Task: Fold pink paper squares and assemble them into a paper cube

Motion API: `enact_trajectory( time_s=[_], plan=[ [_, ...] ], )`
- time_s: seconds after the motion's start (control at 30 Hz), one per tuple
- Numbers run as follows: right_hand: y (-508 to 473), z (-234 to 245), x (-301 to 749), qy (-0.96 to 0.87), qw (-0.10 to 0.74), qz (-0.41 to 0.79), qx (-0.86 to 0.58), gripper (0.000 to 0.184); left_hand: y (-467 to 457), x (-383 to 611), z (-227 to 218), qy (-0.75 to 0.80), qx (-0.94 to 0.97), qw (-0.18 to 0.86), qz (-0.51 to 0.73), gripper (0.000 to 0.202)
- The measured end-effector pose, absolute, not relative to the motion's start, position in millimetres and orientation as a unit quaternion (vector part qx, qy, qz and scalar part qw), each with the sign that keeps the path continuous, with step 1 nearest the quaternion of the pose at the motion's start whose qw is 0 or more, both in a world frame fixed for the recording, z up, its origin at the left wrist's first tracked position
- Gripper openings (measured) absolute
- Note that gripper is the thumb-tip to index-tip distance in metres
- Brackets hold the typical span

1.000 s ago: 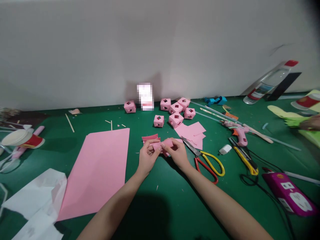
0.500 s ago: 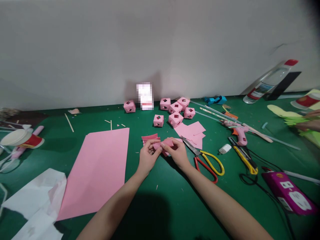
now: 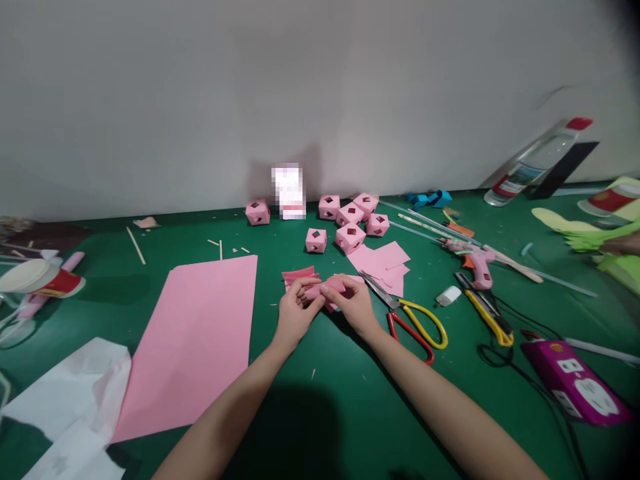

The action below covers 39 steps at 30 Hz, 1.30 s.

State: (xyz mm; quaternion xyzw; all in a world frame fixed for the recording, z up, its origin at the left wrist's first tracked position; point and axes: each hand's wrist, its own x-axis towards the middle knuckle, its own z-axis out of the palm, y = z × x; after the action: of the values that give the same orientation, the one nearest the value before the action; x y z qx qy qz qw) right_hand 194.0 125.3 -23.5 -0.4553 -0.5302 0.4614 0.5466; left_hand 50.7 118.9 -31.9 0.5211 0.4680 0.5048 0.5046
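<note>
at the middle of my view, i see the left hand (image 3: 297, 310) and right hand (image 3: 355, 305) pinching a small folded pink paper (image 3: 337, 285); beyond the grip sit pink cubes (image 3: 347, 244), rightward scissors (image 3: 393, 303), leftward a large pink sheet (image 3: 200, 333).

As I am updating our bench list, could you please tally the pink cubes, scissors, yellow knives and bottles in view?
Pink cubes: 7
Scissors: 1
Yellow knife: 1
Bottle: 1
Total: 10
</note>
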Motion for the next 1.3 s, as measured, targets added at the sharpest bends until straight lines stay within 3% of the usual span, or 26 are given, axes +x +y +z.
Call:
enact_trajectory(
  time_s=[1.07,1.3],
  plan=[
    [126.8,-25.4,196.6,-0.550,0.523,0.475,-0.445,0.022,117.2,51.6,-22.7,0.501,0.580,0.438,0.470,0.023],
    [127.2,-28.1,193.9,-0.495,0.531,0.525,-0.445,0.026,120.2,50.6,-23.9,0.493,0.544,0.460,0.500,0.027]
  ],
)
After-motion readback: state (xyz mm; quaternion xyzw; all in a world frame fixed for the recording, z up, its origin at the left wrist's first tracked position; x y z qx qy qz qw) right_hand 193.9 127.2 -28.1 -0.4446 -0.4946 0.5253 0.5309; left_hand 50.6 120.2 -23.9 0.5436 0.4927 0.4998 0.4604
